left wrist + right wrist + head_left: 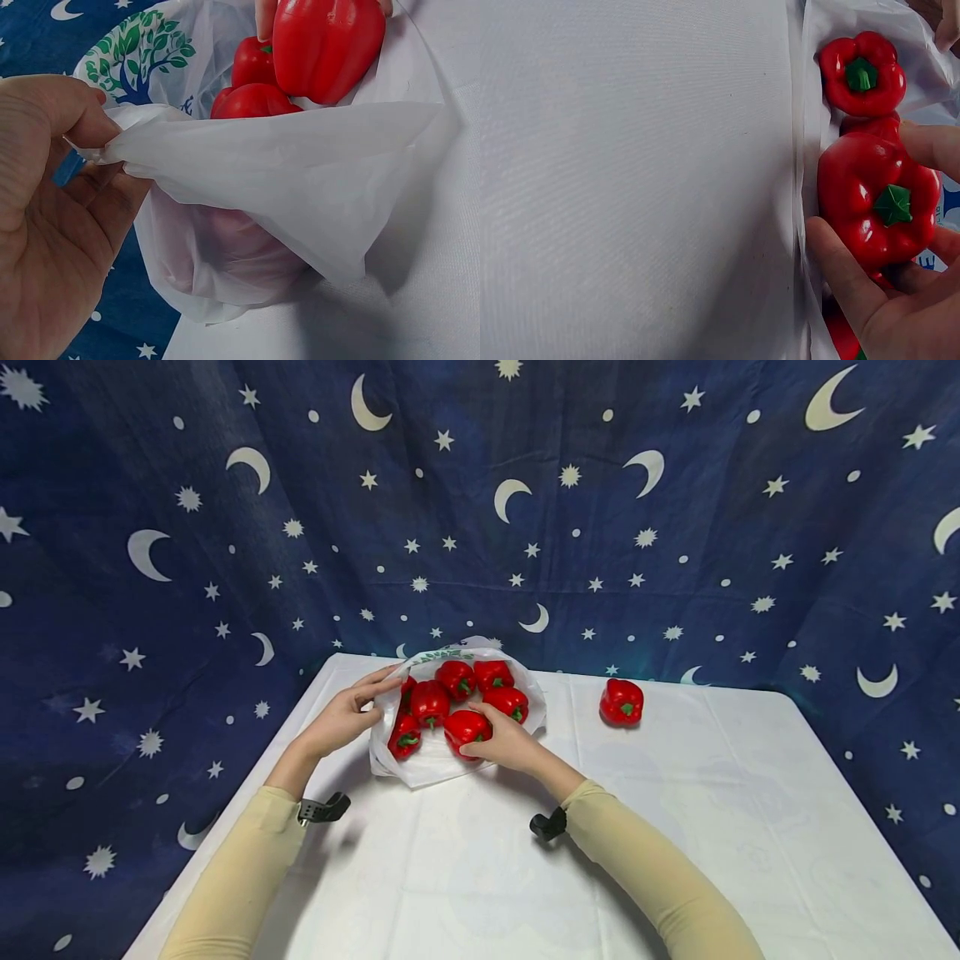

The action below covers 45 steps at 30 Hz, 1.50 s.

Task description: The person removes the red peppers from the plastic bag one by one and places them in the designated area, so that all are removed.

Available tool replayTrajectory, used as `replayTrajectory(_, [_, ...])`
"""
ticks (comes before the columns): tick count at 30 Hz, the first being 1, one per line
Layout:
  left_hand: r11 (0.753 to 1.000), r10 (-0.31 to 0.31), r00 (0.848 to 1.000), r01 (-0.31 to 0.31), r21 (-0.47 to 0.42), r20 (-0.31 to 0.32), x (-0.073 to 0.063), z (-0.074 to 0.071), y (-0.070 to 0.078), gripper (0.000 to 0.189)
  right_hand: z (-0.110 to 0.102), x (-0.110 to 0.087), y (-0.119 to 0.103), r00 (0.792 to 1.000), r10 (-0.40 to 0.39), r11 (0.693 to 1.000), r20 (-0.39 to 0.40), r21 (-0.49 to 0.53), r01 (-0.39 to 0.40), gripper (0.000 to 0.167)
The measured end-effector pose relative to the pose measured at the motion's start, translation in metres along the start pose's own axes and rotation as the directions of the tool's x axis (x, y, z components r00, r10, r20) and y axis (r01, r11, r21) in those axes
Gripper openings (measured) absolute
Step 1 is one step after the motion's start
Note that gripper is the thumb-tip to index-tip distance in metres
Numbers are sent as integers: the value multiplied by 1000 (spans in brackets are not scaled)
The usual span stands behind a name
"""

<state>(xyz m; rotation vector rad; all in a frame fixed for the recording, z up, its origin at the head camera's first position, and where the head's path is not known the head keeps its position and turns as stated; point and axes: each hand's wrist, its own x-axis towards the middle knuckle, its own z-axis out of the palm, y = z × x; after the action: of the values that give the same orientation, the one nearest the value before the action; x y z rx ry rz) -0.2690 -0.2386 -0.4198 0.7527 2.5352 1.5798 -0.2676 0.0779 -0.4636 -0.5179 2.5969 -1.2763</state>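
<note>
Just below the centre of the head view, a white plastic bag (431,767) lies open on the white-covered table (675,860). At the left of its mouth, the left hand (337,725) pinches the rim between thumb and fingers. At the lower right of the mouth, the right hand (510,745) holds a red bell pepper (462,728), thumb and fingers spread around its sides; whether it touches the bag's floor cannot be told. Other red peppers (431,702) lie inside, to the left, above and right of it. Well apart, right of the bag, a lone red pepper (621,702) rests on the table. Across the upper frame hangs a dark blue curtain (465,468) with pale moons and stars.
</note>
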Motion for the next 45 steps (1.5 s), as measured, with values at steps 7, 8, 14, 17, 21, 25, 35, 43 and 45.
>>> replayTrajectory(7, [1000, 5, 1000, -5, -4, -1, 0, 0, 0, 57, 1, 1, -1, 999, -30, 1000, 10, 0, 30, 76])
replayTrajectory(8, [1000, 6, 1000, -6, -4, -1, 0, 0, 1, 58, 1, 1, -1, 999, -37, 999, 10, 1, 37, 75])
replayTrajectory(14, [1000, -1, 1000, 1, -14, -6, -2, 1, 2, 59, -1, -7, -3, 999, -54, 997, -8, 49, 54, 72])
replayTrajectory(17, [1000, -9, 1000, 9, -15, -3, -1, 0, 1, 59, -5, -13, -5, 999, -41, 996, -18, 82, 43, 72])
replayTrajectory(21, [1000, -7, 1000, 7, -4, 1, -2, 0, 1, 59, -13, -21, -6, 999, -21, 992, -30, 123, 25, 73])
replayTrajectory(25, [1000, -7, 1000, 7, 3, 2, -3, -1, 0, 59, -22, -27, -6, 999, -14, 984, -34, 175, 20, 71])
replayTrajectory(35, [1000, -3, 1000, 3, -18, 6, -3, -1, 1, 60, -51, -48, -6, 999, 29, 971, -18, 239, -24, 75])
replayTrajectory(43, [1000, -10, 1000, 10, -10, 8, -3, -2, 1, 60, -77, -65, 2, 998, 58, 964, -21, 260, -51, 81])
replayTrajectory(45, [1000, -3, 1000, 3, -15, 8, -3, -2, 2, 61, -84, -69, 4, 998, 61, 964, -28, 260, -51, 83])
